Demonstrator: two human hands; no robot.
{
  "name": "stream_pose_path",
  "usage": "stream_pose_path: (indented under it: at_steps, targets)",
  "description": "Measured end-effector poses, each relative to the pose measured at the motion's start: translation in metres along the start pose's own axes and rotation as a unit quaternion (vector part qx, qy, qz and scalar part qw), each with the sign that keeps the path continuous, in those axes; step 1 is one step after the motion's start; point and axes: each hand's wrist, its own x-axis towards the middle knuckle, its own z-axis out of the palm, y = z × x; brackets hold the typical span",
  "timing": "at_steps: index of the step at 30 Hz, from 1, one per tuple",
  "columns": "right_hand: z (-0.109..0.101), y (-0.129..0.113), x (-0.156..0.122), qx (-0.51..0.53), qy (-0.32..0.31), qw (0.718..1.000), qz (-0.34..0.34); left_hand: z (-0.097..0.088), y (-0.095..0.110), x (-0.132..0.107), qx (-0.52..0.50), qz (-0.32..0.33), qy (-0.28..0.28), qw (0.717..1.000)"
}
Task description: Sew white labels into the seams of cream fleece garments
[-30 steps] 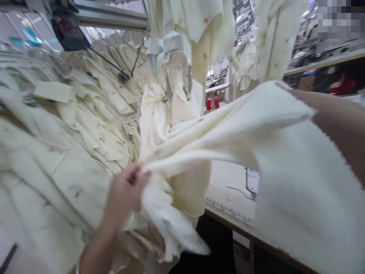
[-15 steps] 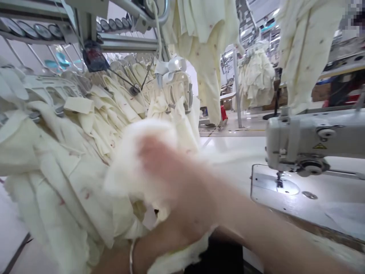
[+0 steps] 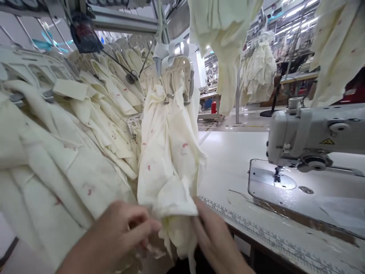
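We see the cream printed garment (image 3: 158, 163) suspended from a clip hanger (image 3: 186, 70) beside the white worktable (image 3: 230, 152). Our left hand (image 3: 121, 228) is at the garment's lower left, fingers curled toward the thumb; we cannot tell whether they grip fabric. Our right hand (image 3: 214, 233) touches the lower right edge, fingers extended; we cannot confirm a grip there. On the worktable we note a sewing machine (image 3: 308, 133), to the right of both hands.

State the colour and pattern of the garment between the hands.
The garment is cream with small reddish marks; head view.
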Motion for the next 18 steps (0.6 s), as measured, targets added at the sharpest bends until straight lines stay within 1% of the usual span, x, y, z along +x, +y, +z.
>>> stream_pose_path:
  at_steps: [1, 2, 3, 4, 5, 7, 8, 9, 10, 11, 12, 13, 14, 15, 16, 18]
  targets:
    - [-0.014, -0.013, 0.007, 0.023, -0.002, 1.000, -0.008, -0.005, 0.005, 0.000, 0.005, 0.004, 0.032, 0.999]
    - [-0.031, -0.027, 0.015, 0.025, 0.009, 0.999, -0.032, -0.007, 0.010, 0.003, 0.015, 0.029, 0.071, 0.997]
    - [-0.050, -0.040, 0.024, 0.017, 0.005, 0.999, -0.051, -0.006, 0.016, 0.009, 0.031, 0.071, 0.107, 0.991]
    - [-0.068, -0.052, 0.033, 0.012, 0.015, 0.997, -0.079, -0.004, 0.023, 0.019, 0.051, 0.126, 0.132, 0.982]
    - [-0.087, -0.061, 0.042, -0.009, 0.026, 0.995, -0.100, -0.002, 0.030, 0.030, 0.068, 0.179, 0.141, 0.971]
    - [-0.117, -0.069, 0.056, -0.093, 0.065, 0.985, -0.127, -0.005, 0.051, 0.053, 0.073, 0.261, 0.160, 0.949]
    - [-0.128, -0.068, 0.059, -0.159, 0.105, 0.972, -0.134, -0.010, 0.063, 0.064, 0.063, 0.288, 0.182, 0.938]
    - [-0.135, -0.065, 0.058, -0.235, 0.159, 0.949, -0.138, -0.017, 0.077, 0.073, 0.054, 0.307, 0.207, 0.927]
    - [-0.138, -0.059, 0.054, -0.302, 0.218, 0.917, -0.141, -0.024, 0.091, 0.081, 0.059, 0.323, 0.228, 0.917]
    - [-0.136, -0.052, 0.047, -0.346, 0.265, 0.888, -0.146, -0.031, 0.106, 0.088, 0.078, 0.336, 0.243, 0.907]
    - [-0.129, -0.044, 0.036, -0.365, 0.301, 0.869, -0.147, -0.036, 0.119, 0.093, 0.109, 0.349, 0.257, 0.894]
    - [-0.118, -0.035, 0.024, -0.353, 0.303, 0.873, -0.146, -0.038, 0.131, 0.098, 0.145, 0.362, 0.264, 0.882]
    - [-0.105, -0.026, 0.010, -0.308, 0.274, 0.900, -0.140, -0.039, 0.140, 0.102, 0.175, 0.372, 0.268, 0.871]
    - [-0.091, -0.016, -0.004, -0.260, 0.253, 0.926, -0.105, -0.037, 0.148, 0.106, 0.194, 0.378, 0.273, 0.863]
    - [-0.077, -0.007, -0.019, -0.228, 0.234, 0.943, -0.069, -0.034, 0.153, 0.110, 0.201, 0.378, 0.281, 0.859]
    - [-0.054, 0.009, -0.047, -0.183, 0.191, 0.964, 0.002, -0.025, 0.158, 0.117, 0.196, 0.367, 0.294, 0.861]
